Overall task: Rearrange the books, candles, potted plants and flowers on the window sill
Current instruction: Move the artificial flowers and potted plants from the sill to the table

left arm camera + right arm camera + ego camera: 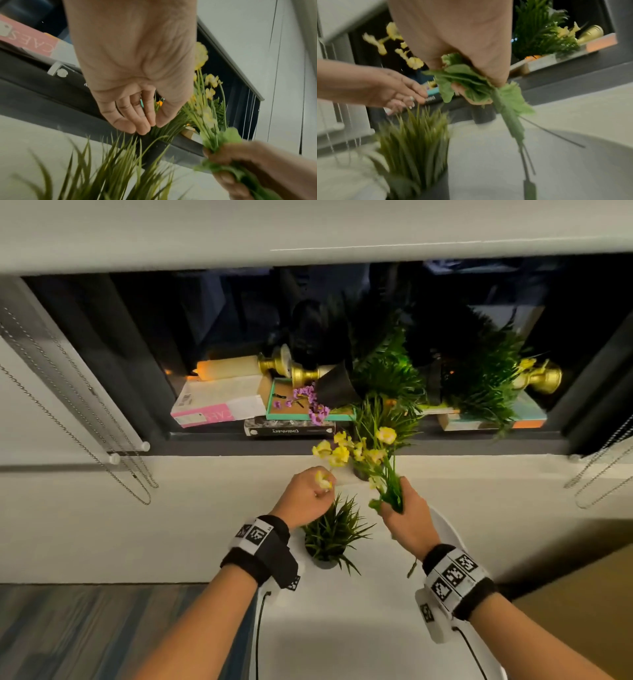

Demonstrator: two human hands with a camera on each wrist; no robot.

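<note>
Below the window sill (pixel 342 436), my right hand (pixel 409 518) grips the yellow flowers (pixel 356 450); only its wrist view shows their wire stems. My left hand (pixel 305 498) hangs loosely curled, holding nothing I can see.

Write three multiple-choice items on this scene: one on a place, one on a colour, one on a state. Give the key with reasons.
1. Where does the small grass plant stand?
A. on the white table
B. on the books
C. on the floor

2. What colour are the blooms of the flower bunch?
A. purple
B. yellow
C. red

3. How does the black pot on the sill sit?
A. upright
B. upside down
C. tipped on its side

Key: 1 A, its pot rests on the table; 2 B, yellow blooms above the right hand; 3 C, it lies across a book.
</note>
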